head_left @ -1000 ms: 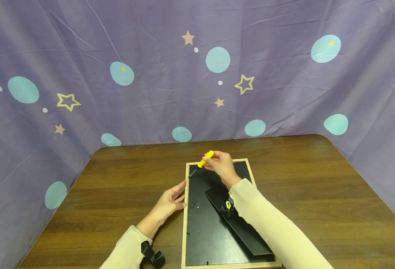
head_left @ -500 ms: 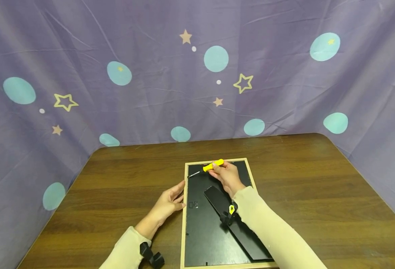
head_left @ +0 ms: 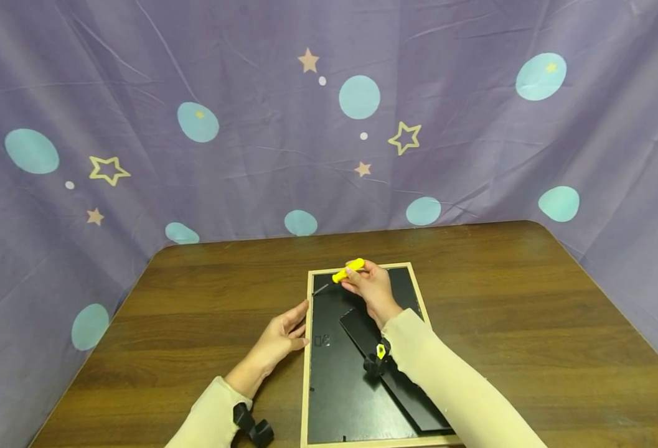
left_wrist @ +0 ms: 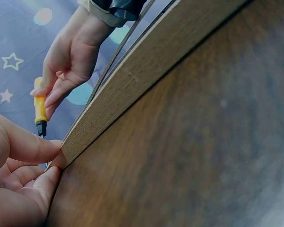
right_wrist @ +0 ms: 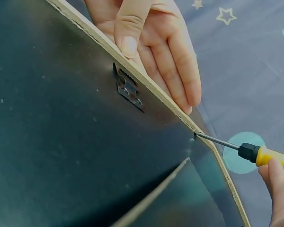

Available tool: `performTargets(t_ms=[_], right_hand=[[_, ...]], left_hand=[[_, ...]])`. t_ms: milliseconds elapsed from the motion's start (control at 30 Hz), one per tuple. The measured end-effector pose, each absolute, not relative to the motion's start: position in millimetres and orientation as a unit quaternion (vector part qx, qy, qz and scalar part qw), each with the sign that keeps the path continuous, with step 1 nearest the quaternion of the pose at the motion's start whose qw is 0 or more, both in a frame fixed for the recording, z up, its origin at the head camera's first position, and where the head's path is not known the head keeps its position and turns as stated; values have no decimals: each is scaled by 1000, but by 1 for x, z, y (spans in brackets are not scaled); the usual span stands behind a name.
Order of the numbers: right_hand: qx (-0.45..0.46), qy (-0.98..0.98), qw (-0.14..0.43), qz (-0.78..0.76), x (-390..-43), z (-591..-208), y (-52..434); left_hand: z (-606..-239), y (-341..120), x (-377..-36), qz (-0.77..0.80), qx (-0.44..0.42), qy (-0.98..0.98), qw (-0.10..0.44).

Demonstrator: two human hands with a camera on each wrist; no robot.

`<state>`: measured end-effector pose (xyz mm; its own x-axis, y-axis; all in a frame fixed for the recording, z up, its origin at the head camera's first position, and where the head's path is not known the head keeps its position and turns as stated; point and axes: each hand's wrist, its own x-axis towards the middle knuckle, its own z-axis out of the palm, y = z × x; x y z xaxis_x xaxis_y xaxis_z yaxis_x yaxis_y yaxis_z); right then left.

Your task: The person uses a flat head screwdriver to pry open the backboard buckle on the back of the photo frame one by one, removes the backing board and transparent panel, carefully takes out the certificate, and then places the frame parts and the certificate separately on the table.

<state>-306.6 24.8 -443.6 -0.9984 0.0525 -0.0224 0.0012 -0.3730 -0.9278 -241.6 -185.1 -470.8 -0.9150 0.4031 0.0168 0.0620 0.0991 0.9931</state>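
A picture frame (head_left: pixel 305 398) with a light wooden rim lies face down, its black backing board (head_left: pixel 334 392) upward. My right hand (head_left: pixel 376 292) grips the yellow handle of a screwdriver (head_left: pixel 348 270) above the frame's far left part. In the right wrist view, the screwdriver's tip meets a small dark tab (right_wrist: pixel 196 135) at the rim's inner edge. My left hand (head_left: pixel 278 336) rests along the outer left side of the frame, fingers mostly straight and touching the wood. A black stand leg (head_left: pixel 357 330) slants across the backing, partly under my right forearm.
A metal sawtooth hanger (right_wrist: pixel 128 90) sits on the backing near the left rim. More small tabs show along the frame's edges. The brown wooden table (head_left: pixel 194 298) extends around the frame, with a purple patterned curtain (head_left: pixel 250 124) behind it.
The screwdriver's handle first dropped to the right, then rose slightly back to the left, with its tip staying by the left rim. My left hand keeps its place on the frame.
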Motion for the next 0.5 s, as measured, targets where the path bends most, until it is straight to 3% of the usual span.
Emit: performTargets(t_ms=[500], right_hand=[[30,-636,41,770,-308,-424,8]], left_hand=[[-471,-186,-241,652,161,728,135]])
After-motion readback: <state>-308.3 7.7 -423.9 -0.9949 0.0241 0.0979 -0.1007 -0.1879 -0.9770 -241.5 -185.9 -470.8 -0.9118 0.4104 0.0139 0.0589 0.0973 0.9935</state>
